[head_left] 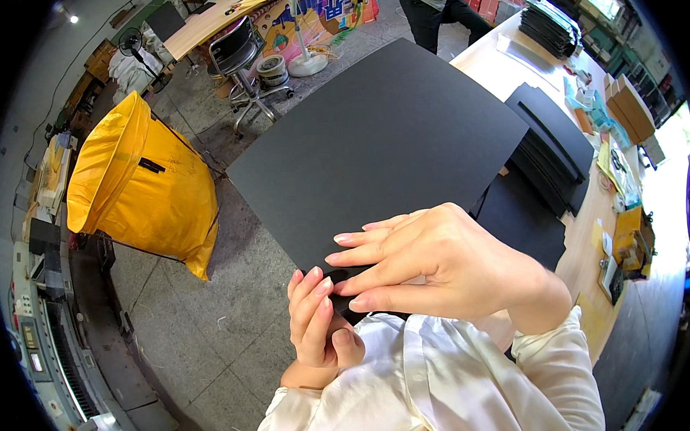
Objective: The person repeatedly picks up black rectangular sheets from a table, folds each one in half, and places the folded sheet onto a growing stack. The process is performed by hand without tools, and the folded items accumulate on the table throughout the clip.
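A large, stiff black sheet (380, 131) extends away from my body, with its near edge close to my white shirt. My left hand (322, 330) is closed at the near left corner, fingers curled up around the edge and thumb bent below. My right hand (430, 266) lies over the near edge with its fingers stretched to the left, the tips almost meeting my left fingertips. A dark strip of the edge shows between the two hands; whether it is folded I cannot tell.
A wooden workbench (590, 283) on the right carries a stack of black boards (551, 144), a farther dark stack (550, 27) and brown boxes (628, 108). A yellow bag (154, 184) stands on the left. Beyond are a swivel chair (237, 56) and a person (437, 18).
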Action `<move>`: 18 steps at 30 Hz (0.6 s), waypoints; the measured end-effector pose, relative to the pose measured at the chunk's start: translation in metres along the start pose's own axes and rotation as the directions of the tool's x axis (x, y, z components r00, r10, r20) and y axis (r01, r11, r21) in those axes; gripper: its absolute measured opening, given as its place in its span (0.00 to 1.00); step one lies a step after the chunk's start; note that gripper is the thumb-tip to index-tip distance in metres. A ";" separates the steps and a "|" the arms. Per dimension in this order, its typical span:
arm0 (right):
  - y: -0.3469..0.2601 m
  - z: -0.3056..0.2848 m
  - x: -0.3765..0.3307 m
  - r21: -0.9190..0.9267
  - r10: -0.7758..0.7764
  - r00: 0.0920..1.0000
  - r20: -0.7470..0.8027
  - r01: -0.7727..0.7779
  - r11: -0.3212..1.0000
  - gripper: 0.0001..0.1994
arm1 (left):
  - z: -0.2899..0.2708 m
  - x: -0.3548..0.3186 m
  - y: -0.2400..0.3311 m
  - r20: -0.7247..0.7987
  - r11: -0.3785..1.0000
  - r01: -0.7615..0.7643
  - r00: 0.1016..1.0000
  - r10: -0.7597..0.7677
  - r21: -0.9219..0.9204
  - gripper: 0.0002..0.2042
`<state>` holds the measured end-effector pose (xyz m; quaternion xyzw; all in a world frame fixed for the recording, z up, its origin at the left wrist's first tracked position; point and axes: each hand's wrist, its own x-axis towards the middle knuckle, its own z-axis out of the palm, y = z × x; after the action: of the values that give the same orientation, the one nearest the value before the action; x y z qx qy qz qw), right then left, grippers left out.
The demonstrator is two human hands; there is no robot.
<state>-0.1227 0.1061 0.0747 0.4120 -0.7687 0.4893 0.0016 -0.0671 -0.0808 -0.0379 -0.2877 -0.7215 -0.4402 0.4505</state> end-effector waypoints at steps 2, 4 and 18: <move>0.000 0.000 0.000 -0.005 -0.008 1.000 0.004 0.008 1.000 0.09 | -0.001 0.000 0.001 0.011 1.000 0.010 1.000 -0.010 0.000 0.22; 0.000 -0.001 0.000 -0.005 -0.011 1.000 0.006 0.011 1.000 0.09 | -0.001 0.000 0.001 0.007 1.000 0.012 1.000 -0.012 -0.014 0.22; -0.003 -0.002 0.001 0.013 0.005 1.000 0.009 -0.005 1.000 0.10 | -0.002 -0.001 0.001 0.035 1.000 0.018 0.999 -0.017 -0.007 0.22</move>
<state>-0.1227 0.1064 0.0786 0.4124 -0.7663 0.4926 -0.0059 -0.0650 -0.0827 -0.0381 -0.2908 -0.7300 -0.4418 0.4328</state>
